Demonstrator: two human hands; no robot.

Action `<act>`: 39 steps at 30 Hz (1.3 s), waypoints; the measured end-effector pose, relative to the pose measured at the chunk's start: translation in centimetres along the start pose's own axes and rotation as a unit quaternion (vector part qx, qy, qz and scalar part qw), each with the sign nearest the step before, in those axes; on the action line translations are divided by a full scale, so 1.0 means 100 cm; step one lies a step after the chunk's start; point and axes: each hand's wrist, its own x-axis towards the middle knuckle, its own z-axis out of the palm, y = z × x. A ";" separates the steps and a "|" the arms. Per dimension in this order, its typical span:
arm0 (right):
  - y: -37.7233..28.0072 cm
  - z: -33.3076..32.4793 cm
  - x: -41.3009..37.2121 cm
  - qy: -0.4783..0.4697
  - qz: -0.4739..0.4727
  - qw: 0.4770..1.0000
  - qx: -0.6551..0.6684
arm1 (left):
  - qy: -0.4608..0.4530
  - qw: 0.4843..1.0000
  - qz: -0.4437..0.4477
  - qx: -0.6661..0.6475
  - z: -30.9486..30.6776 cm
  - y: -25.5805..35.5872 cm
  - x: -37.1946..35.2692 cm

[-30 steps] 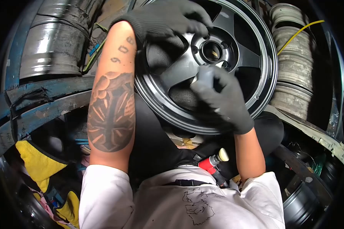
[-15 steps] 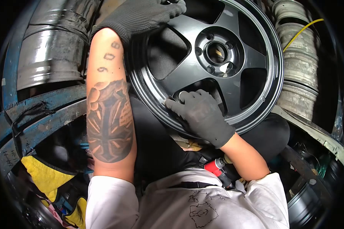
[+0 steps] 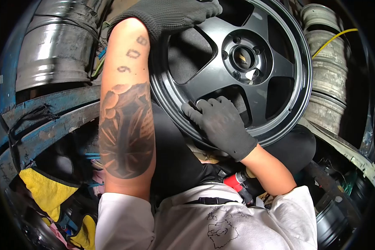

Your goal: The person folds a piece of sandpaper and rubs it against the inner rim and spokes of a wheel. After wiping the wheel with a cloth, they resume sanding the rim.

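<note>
A dark grey five-spoke wheel rim [image 3: 208,77] leans across my lap, its face turned up. My left hand [image 3: 183,18], in a black knit glove, is at the rim's upper left with fingers curled together; what they hold, if anything, is hidden at the frame's top edge. Over the rim's lower lip lies my gloved right hand [image 3: 227,127]. Its fingers are bent, with a small dark piece [image 3: 193,104] between them that I cannot identify. A white mark [image 3: 251,75] shows beside the hub hole.
Stacked bare metal wheels stand at the left [image 3: 56,54] and right [image 3: 327,71]. A blue metal frame [image 3: 54,106] runs along the left side. Below it hangs a yellow cloth [image 3: 50,189]. A red and black power tool [image 3: 236,181] lies by my waist. A yellow hose [image 3: 333,39] crosses the right stack.
My left hand and forearm have moved right. The wheel has shifted slightly right in the view. My right hand stays at nearly the same spot, fingers still bent.
</note>
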 end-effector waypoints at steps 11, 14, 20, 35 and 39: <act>-0.001 -0.006 0.000 -0.024 -0.022 0.999 0.012 | -0.001 0.998 0.036 0.047 0.000 -0.004 0.002; -0.003 0.000 0.003 -0.014 -0.005 1.000 0.013 | 0.005 0.997 0.048 0.057 0.010 -0.005 0.006; -0.001 0.000 -0.005 0.024 -0.024 0.999 0.009 | -0.030 0.997 -0.016 0.070 0.001 0.017 0.000; -0.008 0.020 -0.025 0.018 -0.001 0.999 -0.027 | -0.030 0.995 -0.082 -0.043 0.017 0.039 0.001; -0.002 0.014 0.004 0.071 -0.016 0.997 -0.040 | -0.026 0.998 -0.049 -0.020 0.018 0.039 0.005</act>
